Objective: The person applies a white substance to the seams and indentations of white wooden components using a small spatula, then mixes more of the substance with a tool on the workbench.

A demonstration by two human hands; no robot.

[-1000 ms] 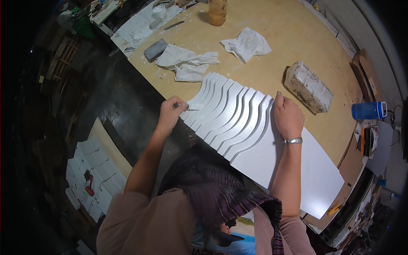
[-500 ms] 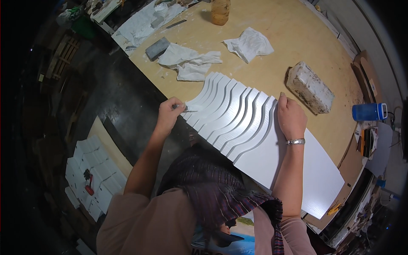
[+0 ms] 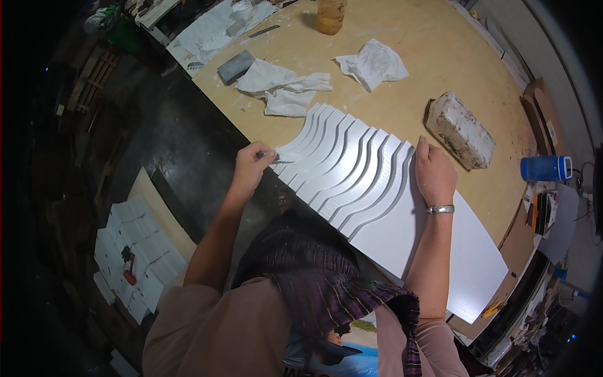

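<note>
Across the table's near edge lies a fanned stack of white boards (image 3: pixel 370 179), stepped over one another with wavy left edges. At its left end my left hand (image 3: pixel 251 168) is closed in a pinch around a small dark tool (image 3: pixel 262 154). Its tip is by the boards' lower left corner; its exact kind is too small to tell. My right hand (image 3: pixel 436 176) is closed at the far edge of the topmost board, thumb pointing away from me. The curled fingers of that hand are partly hidden, and they seem to grip the board's edge.
Beyond the stack are a stained white block (image 3: pixel 460 132), two crumpled white cloths (image 3: pixel 373 65), a grey block (image 3: pixel 236 68) and an amber jar (image 3: pixel 331 16). A blue bottle (image 3: pixel 545 168) stands at right. White pieces (image 3: pixel 129 251) and a red-handled tool (image 3: pixel 130 270) lie lower left.
The view has shifted slightly, so the table and its things appear a little farther right. Both hands keep their places at the boards, the left still pinching the small tool.
</note>
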